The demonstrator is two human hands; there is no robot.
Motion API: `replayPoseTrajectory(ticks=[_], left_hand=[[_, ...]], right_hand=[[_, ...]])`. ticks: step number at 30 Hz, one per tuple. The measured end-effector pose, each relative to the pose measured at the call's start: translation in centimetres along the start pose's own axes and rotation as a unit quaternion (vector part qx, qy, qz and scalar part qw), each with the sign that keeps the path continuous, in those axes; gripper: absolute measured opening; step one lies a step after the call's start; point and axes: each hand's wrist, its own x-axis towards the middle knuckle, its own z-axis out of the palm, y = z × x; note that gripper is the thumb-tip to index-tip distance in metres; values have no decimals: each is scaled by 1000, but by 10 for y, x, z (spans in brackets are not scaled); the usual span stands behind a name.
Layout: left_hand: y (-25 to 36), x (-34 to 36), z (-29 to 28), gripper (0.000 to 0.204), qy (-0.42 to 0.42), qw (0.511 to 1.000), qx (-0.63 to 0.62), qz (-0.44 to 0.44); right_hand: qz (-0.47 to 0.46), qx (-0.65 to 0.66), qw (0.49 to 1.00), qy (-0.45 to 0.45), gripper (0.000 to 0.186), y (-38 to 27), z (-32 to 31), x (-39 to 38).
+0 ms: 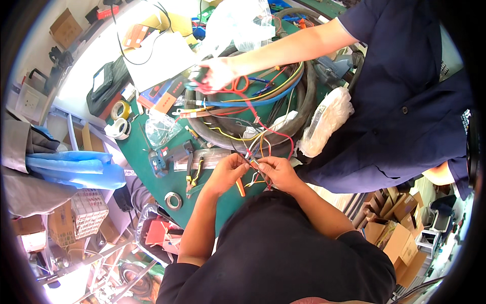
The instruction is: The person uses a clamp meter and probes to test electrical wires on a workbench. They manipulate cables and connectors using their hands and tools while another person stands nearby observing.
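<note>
Close in front of my body, my left hand (229, 173) and my right hand (280, 173) are both closed, fingertips pinching thin wires (254, 163) between them. More thin coloured wires fan out beyond my fingers and hang below them. An orange strip-like piece (240, 187) pokes out under my left hand; its kind is unclear. Left of that hand lie yellow-and-black pliers (197, 173) and a blue-and-black cordless drill (161, 159). Across the table a co-worker's hand (217, 73) grips a dark object I cannot make out, beside a red wire (258, 116) that runs toward my hands.
A thick black cable coil (309, 114) covers much of the green table (139, 139), with orange-handled scissors (238, 83) inside it. A plastic-wrapped bundle (326, 121) sits at its right. Tape rolls (120, 109) lie at left. The co-worker's body (392, 111) stands close on the right.
</note>
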Motion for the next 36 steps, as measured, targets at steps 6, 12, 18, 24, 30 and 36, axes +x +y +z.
replayPoseTrajectory(ticks=[6, 12, 18, 24, 30, 36], left_hand=[[2, -4, 1, 18, 25, 1000, -8, -14], [-1, -7, 1, 22, 25, 1000, -15, -7], [-12, -7, 4, 27, 40, 999, -31, -20], [-17, -9, 3, 20, 74, 995, -59, 1], [-26, -9, 0, 22, 78, 995, -67, -11], [-32, -10, 0, 23, 147, 982, -118, -13]], right_hand=[[-3, 38, 999, 5, 27, 1, 6, 1], [-30, 15, 999, 7, 26, 8, 8, 5], [-33, -80, 996, 25, 26, 0, 10, 4], [-41, -153, 987, 41, 25, -8, 15, 4], [-129, -244, 959, 63, 25, -10, 18, 8], [-140, -227, 959, 96, 24, -1, 11, 12]])
